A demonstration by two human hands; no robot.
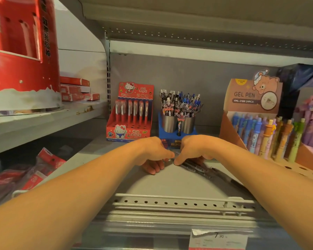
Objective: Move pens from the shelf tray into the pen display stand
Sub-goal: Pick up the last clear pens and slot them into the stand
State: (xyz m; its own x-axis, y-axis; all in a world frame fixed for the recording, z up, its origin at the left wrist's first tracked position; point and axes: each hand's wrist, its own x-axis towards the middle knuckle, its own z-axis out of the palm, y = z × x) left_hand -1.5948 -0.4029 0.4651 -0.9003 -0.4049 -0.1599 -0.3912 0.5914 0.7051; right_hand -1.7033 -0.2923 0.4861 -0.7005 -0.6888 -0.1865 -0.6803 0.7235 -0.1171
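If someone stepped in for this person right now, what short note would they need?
Left hand: fingers curled at the tips of the loose dark pens on the shelf; whether it grips them is unclear.
Right hand: thumb and fingers pinch the same bunch.
One more dark pen lies to the right.
Blue display stand behind the hands, its metal cups already full of pens.
Done: cannot tell.
Left: lift the bunch, drop it into the stand, fetch the stray pen.

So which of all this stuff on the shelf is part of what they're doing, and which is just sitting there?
Part of the job:
- dark pens lying on the shelf
- left hand and right hand, both on the pens
- blue pen stand with metal cups

Just sitting there:
- red cartoon-cat pen box
- gel pen box
- price tag
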